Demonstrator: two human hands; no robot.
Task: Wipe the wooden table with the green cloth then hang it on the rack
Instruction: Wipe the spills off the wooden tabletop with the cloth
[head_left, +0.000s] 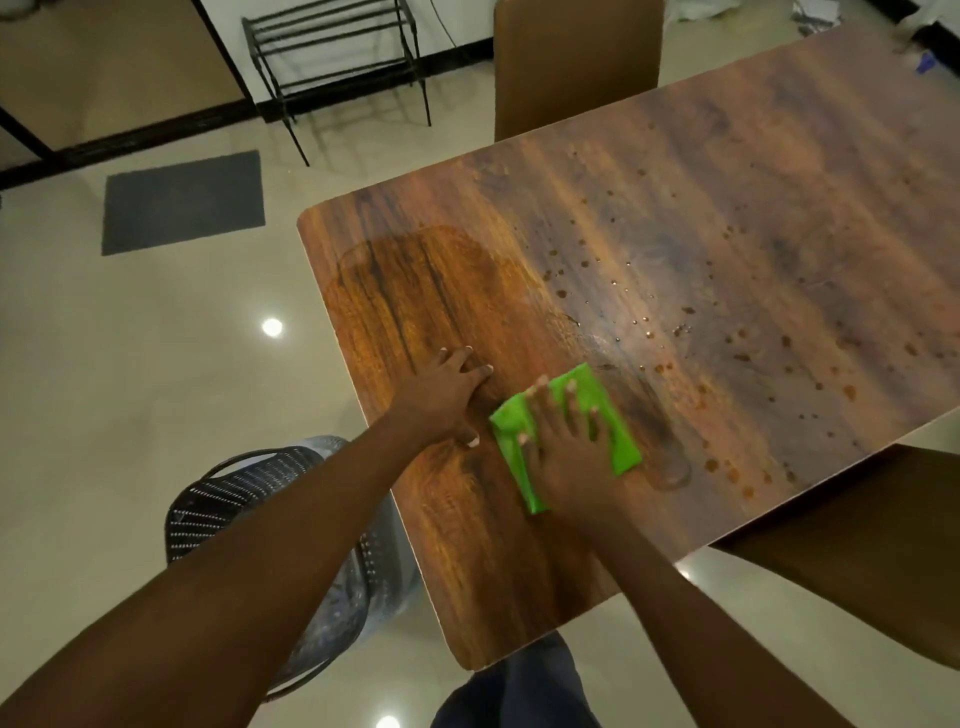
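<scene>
**Flat palm on the green cloth at the table's near corner**

The right hand (569, 457) lies spread flat, fingers splayed, pressing down on the folded bright green cloth (613, 421); it grips nothing, the cloth simply sits under the palm on the brown wood-grain table (701, 234). Just left of it, close to the cloth's edge, the left hand (447, 397) rests open and flat on the bare tabletop, holding nothing. Below and left of the left forearm, on the pale glossy floor, stands a black perforated plastic basket (234, 504). Beyond the right hand's fingertips and off to its right, scattered dark droplets (727, 338) speckle the wood, while the patch ahead of the left hand looks smooth and darker. Farther out, past the table's far edge, is a brown chair back (576, 62). Far ahead of the left hand, a dark grey floor mat (182, 202) lies flat, and behind it the black metal rack (337, 62) stands against the wall.
</scene>
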